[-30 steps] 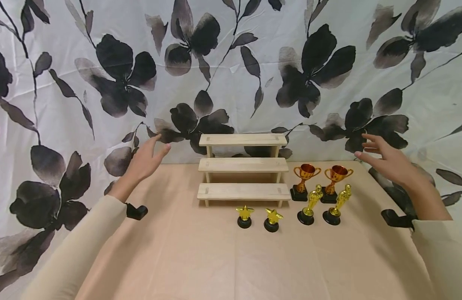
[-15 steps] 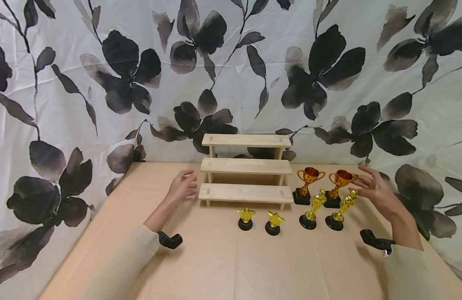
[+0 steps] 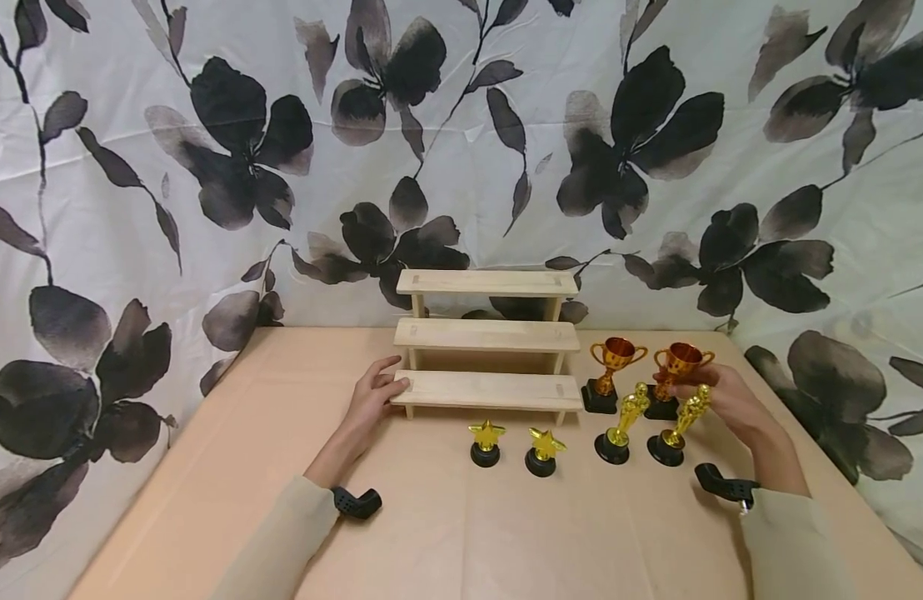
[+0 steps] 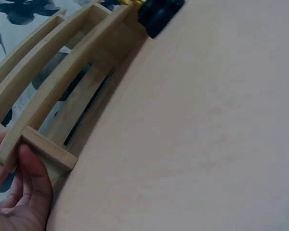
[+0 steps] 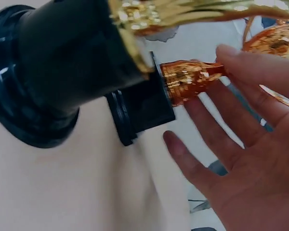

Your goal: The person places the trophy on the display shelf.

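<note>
**On the table: trophies and a wooden riser**

From the head view, the left hand (image 3: 371, 400) is seen pinching the bottom step's end of the wooden riser (image 3: 488, 333). The right hand (image 3: 720, 398) is held loosely open around the right cup trophy (image 3: 675, 375).

Left wrist view: the fingers (image 4: 31, 178) are curled on that step's corner.

Right wrist view: the fingers (image 5: 216, 139) are spread, nothing gripped, with one fingertip reaching the cup's stem and its base (image 5: 139, 103) standing on the table.
</note>
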